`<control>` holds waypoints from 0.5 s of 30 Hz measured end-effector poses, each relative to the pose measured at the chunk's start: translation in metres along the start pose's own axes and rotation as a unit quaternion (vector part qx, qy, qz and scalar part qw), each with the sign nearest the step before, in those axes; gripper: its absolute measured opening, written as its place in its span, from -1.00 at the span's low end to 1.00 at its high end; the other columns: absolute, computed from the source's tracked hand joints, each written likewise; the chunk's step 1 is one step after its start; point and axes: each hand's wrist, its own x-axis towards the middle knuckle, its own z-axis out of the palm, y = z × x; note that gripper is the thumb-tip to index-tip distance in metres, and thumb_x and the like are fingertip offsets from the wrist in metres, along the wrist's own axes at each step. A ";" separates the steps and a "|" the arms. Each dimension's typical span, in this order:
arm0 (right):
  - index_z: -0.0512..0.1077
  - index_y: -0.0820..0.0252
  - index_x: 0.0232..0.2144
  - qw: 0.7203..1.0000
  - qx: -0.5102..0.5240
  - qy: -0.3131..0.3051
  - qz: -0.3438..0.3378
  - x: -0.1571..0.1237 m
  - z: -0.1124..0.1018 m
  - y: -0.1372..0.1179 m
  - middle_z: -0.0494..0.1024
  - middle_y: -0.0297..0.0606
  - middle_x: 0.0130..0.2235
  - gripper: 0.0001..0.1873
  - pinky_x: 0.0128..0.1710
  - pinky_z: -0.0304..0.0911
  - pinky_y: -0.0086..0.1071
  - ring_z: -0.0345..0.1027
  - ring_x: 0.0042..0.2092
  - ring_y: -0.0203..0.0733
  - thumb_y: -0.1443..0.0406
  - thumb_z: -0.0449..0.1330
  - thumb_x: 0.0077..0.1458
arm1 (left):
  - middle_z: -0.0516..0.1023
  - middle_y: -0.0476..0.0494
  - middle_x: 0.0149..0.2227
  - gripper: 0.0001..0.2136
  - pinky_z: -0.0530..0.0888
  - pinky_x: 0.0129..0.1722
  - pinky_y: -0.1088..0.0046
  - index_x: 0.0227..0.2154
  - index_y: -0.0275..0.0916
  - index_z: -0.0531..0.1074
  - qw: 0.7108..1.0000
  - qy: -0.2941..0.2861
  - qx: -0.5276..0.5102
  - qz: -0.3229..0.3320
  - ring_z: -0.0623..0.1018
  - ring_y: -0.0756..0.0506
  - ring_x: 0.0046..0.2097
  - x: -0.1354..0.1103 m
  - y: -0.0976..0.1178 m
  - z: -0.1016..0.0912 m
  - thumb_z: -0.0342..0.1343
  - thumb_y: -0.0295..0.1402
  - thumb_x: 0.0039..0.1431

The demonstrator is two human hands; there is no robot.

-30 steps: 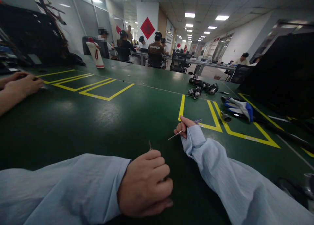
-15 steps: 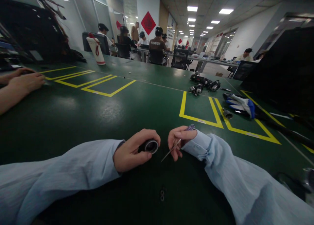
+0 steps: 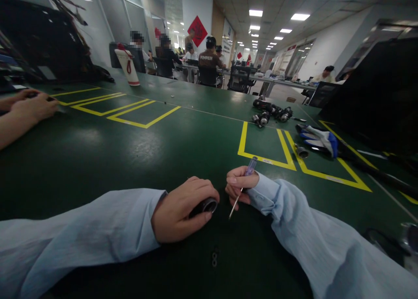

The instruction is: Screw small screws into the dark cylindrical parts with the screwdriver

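My left hand is wrapped around a dark cylindrical part with a metal ring at its open end, which faces right. Most of that part is hidden by the fingers. Just to the right, my right hand grips a screwdriver with a clear purplish handle. Its thin metal shaft slants down and left, the tip in the air near the ringed part but apart from it. On the table below my hands lie two small ring-shaped pieces, close together.
Yellow tape outlines mark the green table. Black metal parts, a round metal piece and blue-white gloves lie at right. Another person's hands are at far left, and a white cup stands behind.
My left hand has shifted slightly right and turned the ringed part's opening away to the right. In my right hand the screwdriver has swung more upright, its tip moving right.
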 end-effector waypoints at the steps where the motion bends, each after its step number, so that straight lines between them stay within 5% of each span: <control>1: 0.28 0.26 -0.73 1.000 -0.009 -0.009 0.016 -0.001 -0.001 -0.001 0.33 -0.42 -0.79 -0.66 -0.78 0.08 -0.56 0.23 -0.73 -0.37 0.18 0.18 -0.08 | 0.36 -0.11 -0.32 -0.83 0.29 -0.27 0.41 -0.28 -0.27 0.27 1.000 -0.002 0.009 -0.002 0.33 -0.05 -0.29 0.001 0.000 0.001 -0.10 -0.38 0.05; 4: 0.33 0.32 -0.66 0.996 -0.008 -0.062 0.067 -0.005 -0.002 -0.003 0.44 -0.30 -0.71 -0.70 -0.81 0.01 -0.60 0.34 -0.66 -0.31 0.20 0.18 -0.07 | 0.38 -0.12 -0.29 -0.81 0.29 -0.23 0.39 -0.25 -0.26 0.29 0.999 -0.011 0.047 -0.006 0.34 -0.06 -0.26 0.003 -0.001 0.002 -0.05 -0.32 0.08; 8: 0.41 0.40 -0.58 0.988 0.027 -0.127 0.082 -0.007 -0.004 -0.002 0.50 -0.15 -0.64 -0.67 -0.72 0.16 -0.52 0.42 -0.53 -0.18 0.18 0.14 -0.03 | 0.41 -0.14 -0.27 -0.76 0.29 -0.22 0.34 -0.22 -0.25 0.32 0.993 -0.002 0.116 -0.016 0.35 -0.09 -0.23 0.004 -0.002 0.000 -0.03 -0.25 0.09; 15: 0.44 0.42 -0.57 0.983 0.030 -0.140 0.117 -0.005 -0.006 -0.002 0.52 -0.14 -0.60 -0.71 -0.66 0.23 -0.49 0.44 -0.50 -0.18 0.24 0.13 -0.01 | 0.40 -0.14 -0.16 -0.69 0.39 -0.24 0.42 -0.12 -0.22 0.30 0.989 0.073 0.090 -0.091 0.43 -0.05 -0.21 0.000 0.002 -0.003 0.00 -0.25 0.08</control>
